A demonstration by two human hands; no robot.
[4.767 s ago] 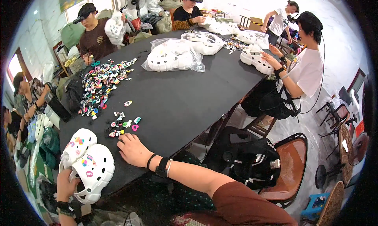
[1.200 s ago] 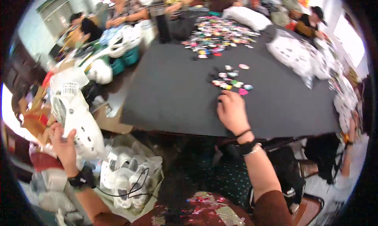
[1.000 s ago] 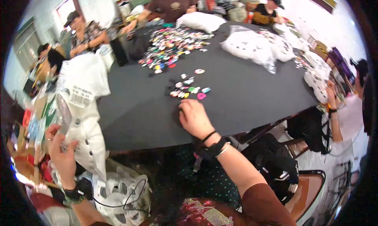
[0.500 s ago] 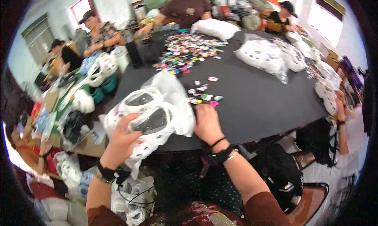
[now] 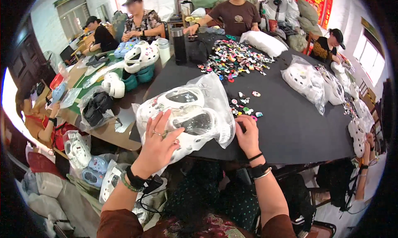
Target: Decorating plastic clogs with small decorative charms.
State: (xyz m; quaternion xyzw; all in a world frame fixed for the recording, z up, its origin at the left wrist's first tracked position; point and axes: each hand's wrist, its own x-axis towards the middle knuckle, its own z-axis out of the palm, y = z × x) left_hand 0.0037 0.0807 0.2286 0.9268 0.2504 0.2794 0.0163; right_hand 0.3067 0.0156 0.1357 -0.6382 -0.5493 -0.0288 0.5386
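A pair of white clogs (image 5: 193, 124) lies in a clear plastic bag (image 5: 223, 132) at the table's near left edge. Decorations show through the plastic on the clogs. My left hand (image 5: 159, 140) rests on the bag with its fingers spread, across the nearer clog. Just right of the bag, my right hand (image 5: 248, 136) is on the black table beside a small group of colourful shoe charms (image 5: 244, 102). Its fingers are curled with the tips close together; whatever they may hold is hidden.
A large heap of charms (image 5: 234, 57) lies farther back, near a black tumbler (image 5: 179, 46) and a white stuffed bag (image 5: 264, 43). More bagged clogs (image 5: 304, 80) lie at the right. Other people sit around. A side table (image 5: 120, 134) at left holds clogs.
My view has turned, so the scene sits farther right and lower. My left hand has loosened from a bent grip and spread on the bag. My right hand stays by the charms.
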